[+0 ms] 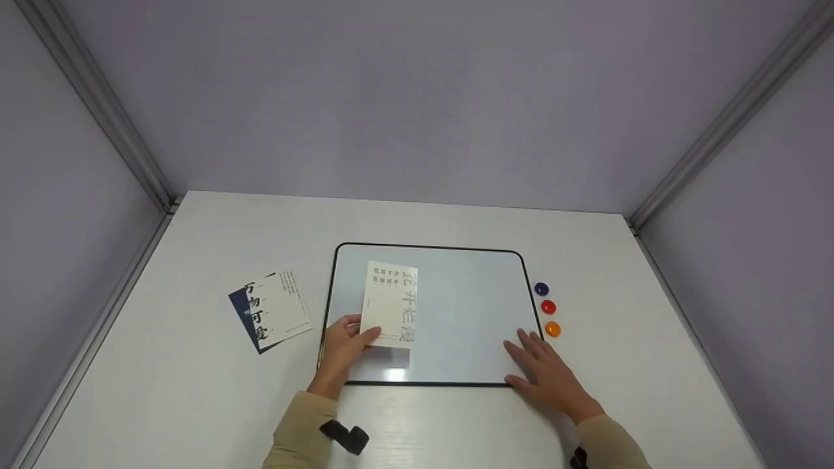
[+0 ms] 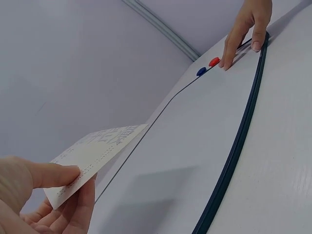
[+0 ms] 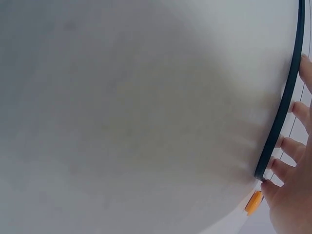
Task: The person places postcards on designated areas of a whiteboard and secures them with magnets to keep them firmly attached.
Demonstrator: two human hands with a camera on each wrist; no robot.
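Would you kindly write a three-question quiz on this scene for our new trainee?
1. Which of the person's hands holds a card above the whiteboard?
2. True or false: the red disc lies between the blue disc and the orange disc.
3. In the head view, where do the overlapping cards lie? (a) right of the whiteboard; (b) left of it; (c) on it.

Key: 1. The left hand. 2. True. 3. b.
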